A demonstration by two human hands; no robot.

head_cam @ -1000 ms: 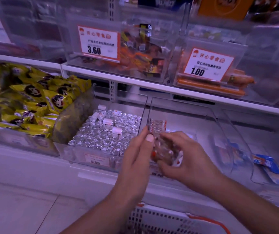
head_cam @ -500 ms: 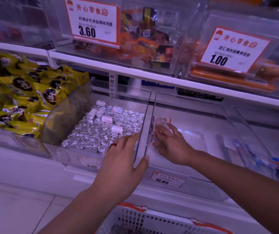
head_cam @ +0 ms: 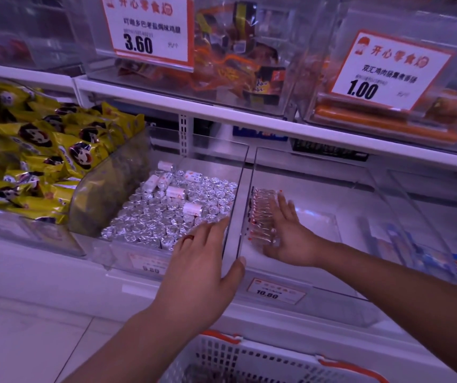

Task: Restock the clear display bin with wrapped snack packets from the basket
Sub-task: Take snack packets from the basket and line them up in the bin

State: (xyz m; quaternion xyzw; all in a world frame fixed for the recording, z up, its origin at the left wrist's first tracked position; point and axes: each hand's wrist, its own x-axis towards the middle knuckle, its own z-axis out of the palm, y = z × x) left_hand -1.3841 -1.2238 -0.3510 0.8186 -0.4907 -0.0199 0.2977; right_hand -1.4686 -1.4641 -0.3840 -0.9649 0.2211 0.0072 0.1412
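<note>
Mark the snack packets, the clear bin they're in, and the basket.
snack packets [head_cam: 263, 214], head view, middle of the row
clear bin [head_cam: 385, 189], head view, right wall
basket [head_cam: 249, 357], head view, white lattice wall

Snack shop: white shelves [head_cam: 249, 125] carrying clear bins [head_cam: 238, 167] of wrapped goods, printed price cards [head_cam: 150, 29] reading 3.60 and 1.00, yellow packets [head_cam: 42, 150], foil sweets [head_cam: 172, 214], white basket [head_cam: 249, 357] below.

Dim, purple-tinted light falls from above; glare streaks the clear bins [head_cam: 245, 172], the edges bow and blur, and the price cards [head_cam: 150, 29] stay sharp.
</note>
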